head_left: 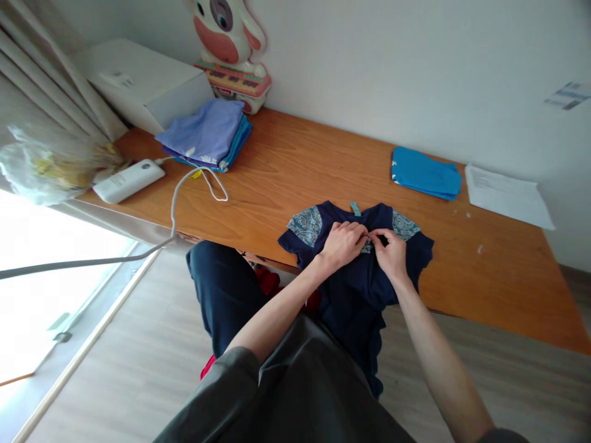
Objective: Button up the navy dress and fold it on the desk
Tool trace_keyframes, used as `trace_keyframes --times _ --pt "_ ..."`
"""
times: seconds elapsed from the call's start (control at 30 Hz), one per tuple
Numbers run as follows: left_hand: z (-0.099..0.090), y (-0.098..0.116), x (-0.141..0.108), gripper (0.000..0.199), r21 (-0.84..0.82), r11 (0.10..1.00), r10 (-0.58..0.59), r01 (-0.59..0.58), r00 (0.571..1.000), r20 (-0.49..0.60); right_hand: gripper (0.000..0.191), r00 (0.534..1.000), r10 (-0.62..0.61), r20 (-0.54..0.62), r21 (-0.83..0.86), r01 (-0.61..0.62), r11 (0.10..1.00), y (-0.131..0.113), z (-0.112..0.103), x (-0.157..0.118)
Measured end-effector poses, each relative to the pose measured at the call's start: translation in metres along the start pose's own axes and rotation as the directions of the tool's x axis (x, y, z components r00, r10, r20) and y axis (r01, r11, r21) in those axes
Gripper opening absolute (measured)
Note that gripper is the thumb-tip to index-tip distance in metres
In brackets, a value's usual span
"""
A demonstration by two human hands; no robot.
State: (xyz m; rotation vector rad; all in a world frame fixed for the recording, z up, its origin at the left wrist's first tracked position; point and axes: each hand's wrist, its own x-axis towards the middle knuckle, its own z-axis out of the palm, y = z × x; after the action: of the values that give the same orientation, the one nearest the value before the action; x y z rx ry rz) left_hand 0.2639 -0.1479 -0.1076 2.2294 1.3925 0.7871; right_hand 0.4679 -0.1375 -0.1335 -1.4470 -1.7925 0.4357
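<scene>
Left hand (345, 245) and right hand (390, 251) pinch the navy top (353, 278), likely fastening its front, which next needs careful alignment.

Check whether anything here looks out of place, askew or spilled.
Nothing looks spilled. The navy short-sleeved garment hangs partly off the wooden table, and small white specks near the white paper stand out against the brown wood; whether scraps or scuffs, I can't tell.

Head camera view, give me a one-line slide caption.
Left hand and right hand meet on a navy garment that hangs over a wooden table edge.
</scene>
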Motion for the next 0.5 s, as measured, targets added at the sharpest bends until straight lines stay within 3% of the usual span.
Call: trace_keyframes --times 0.2,0.5 --pt "-0.002 -0.003 -0.003 0.018 -0.061 0.998 0.02 -0.02 1.0 0.004 0.011 0.979 -0.094 0.182 0.066 0.083 0.994 0.0 -0.01 0.006" --pt "-0.004 -0.008 -0.002 0.015 -0.171 0.985 -0.002 0.004 1.0 0.008 0.014 0.953 -0.119 0.279 0.177 0.07 0.982 0.004 -0.022 0.008"
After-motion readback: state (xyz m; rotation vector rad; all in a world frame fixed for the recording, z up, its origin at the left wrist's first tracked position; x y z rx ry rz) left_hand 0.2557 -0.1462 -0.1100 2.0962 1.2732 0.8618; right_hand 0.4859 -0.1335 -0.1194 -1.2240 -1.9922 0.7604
